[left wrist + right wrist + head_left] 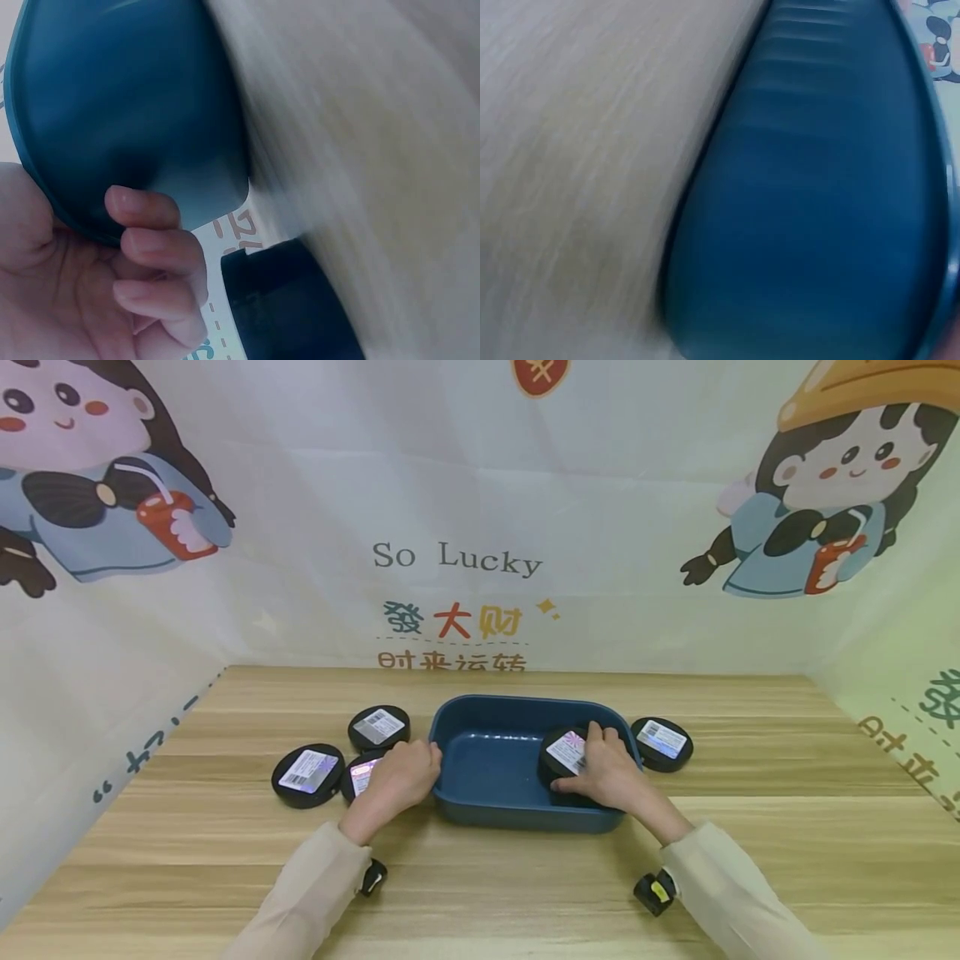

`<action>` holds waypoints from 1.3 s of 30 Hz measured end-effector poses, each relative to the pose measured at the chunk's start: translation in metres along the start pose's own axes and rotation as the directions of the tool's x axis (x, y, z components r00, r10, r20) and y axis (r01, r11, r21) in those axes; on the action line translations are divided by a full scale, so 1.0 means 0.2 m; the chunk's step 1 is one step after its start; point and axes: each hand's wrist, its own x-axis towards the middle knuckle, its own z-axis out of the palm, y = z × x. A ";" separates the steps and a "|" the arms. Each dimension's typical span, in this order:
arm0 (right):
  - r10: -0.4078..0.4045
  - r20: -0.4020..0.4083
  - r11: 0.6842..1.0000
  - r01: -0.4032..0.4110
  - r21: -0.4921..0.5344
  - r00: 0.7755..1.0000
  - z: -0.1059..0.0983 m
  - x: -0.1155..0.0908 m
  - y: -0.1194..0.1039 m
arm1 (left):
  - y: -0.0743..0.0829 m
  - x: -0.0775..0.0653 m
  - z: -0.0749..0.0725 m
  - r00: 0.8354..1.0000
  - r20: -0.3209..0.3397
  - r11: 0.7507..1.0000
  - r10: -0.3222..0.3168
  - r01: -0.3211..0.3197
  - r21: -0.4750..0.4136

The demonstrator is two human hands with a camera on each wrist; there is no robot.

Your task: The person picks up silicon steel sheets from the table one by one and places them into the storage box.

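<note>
A blue rectangular basin [487, 760] stands on the wooden table. My left hand [405, 772] grips its left rim; the left wrist view shows this hand's curled fingers [150, 247] against the basin's outer wall [142, 97]. Inside the basin's right end, my right hand [611, 768] holds a black round disc [555, 768] with a white label, thumb on the near side and fingers on the far side. Only the basin's outer wall [817, 202] shows clearly in the right wrist view; the right hand is nearly all out of it.
Left of the basin lie three more labelled black discs: a far one [367, 739], a left one [292, 789] and one partly hidden [352, 785] by my left hand. Another disc [662, 745] lies against the basin's right side. A printed cloth [457, 493] hangs behind the table.
</note>
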 end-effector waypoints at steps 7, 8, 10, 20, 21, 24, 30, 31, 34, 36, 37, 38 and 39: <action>-0.045 -0.048 0.999 0.046 0.018 0.998 -0.06 -0.04 0.00 | 0.00 0.00 0.00 1.000 0.002 1.000 0.008 -0.008 0.001; -0.053 -0.053 0.998 0.054 0.028 0.997 -0.07 -0.05 0.00 | 0.00 0.00 0.00 1.000 0.002 1.000 0.008 -0.008 0.001; -0.067 -0.070 0.996 0.071 0.047 0.995 -0.09 -0.06 0.00 | 0.00 0.00 0.00 1.000 0.005 1.000 0.010 -0.010 0.001; -0.219 -0.292 0.956 0.265 0.127 0.931 -0.11 -0.08 0.11 | 0.00 0.00 0.00 1.000 0.007 1.000 0.006 -0.006 -0.002; -0.229 -0.308 0.951 0.280 0.132 0.923 -0.11 -0.09 0.12 | 0.00 0.00 0.00 1.000 0.006 1.000 0.005 -0.005 0.000; -0.239 -0.336 0.942 0.301 0.145 0.911 -0.11 -0.09 0.16 | 0.00 0.00 0.00 1.000 0.004 1.000 0.000 0.000 0.003; -0.203 -0.352 0.945 0.277 0.175 0.914 -0.13 -0.08 0.24 | 0.00 -0.01 0.00 1.000 0.002 1.000 -0.005 0.005 0.001; -0.190 -0.352 0.944 0.269 0.189 0.917 -0.14 -0.08 0.26 | 0.00 -0.01 0.00 1.000 0.001 1.000 -0.004 0.004 0.001; -0.157 -0.352 0.945 0.245 0.219 0.923 -0.15 -0.08 0.29 | 0.00 0.00 0.01 1.000 0.000 1.000 0.000 0.000 0.002; -0.145 -0.354 0.944 0.237 0.230 0.924 -0.16 -0.08 0.32 | 0.00 0.00 0.01 1.000 -0.001 1.000 0.001 -0.001 0.001; -0.141 -0.356 0.944 0.234 0.234 0.924 -0.16 -0.08 0.33 | 0.00 0.00 0.01 1.000 -0.002 1.000 0.001 -0.001 0.001; -0.137 -0.360 0.943 0.233 0.236 0.923 -0.16 -0.08 0.34 | 0.00 0.00 0.01 1.000 -0.002 1.000 0.002 -0.002 0.000; -0.132 -0.361 0.943 0.229 0.241 0.923 -0.17 -0.08 0.35 | 0.00 0.00 0.01 1.000 -0.002 1.000 0.003 -0.003 -0.001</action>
